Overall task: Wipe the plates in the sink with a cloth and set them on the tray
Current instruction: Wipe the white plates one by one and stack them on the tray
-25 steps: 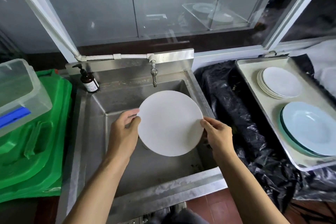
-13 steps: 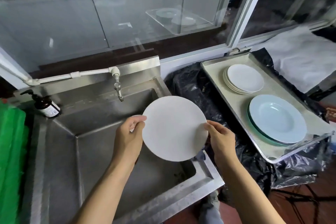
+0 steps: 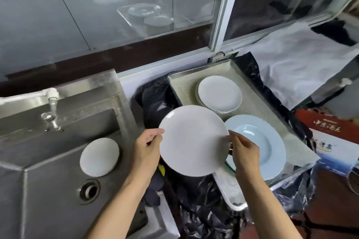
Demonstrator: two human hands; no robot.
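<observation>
Plate [image 3: 193, 140], pinched by both hands' fingers [image 3: 155, 134], has moved from sink [image 3: 48, 180] toward tray [image 3: 258, 103].

plate [image 3: 193, 140]: you've carried it right, off the sink [image 3: 48, 190], now over the gap beside the tray [image 3: 184, 91]
hands: left hand [image 3: 145, 150] and right hand [image 3: 243, 153] moved with it, same rim grip
sink: small white dish [image 3: 99, 157] now exposed on the basin floor

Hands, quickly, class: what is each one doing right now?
Left hand: pinches the white plate at its left rim.
Right hand: pinches the same plate's right rim.
</observation>
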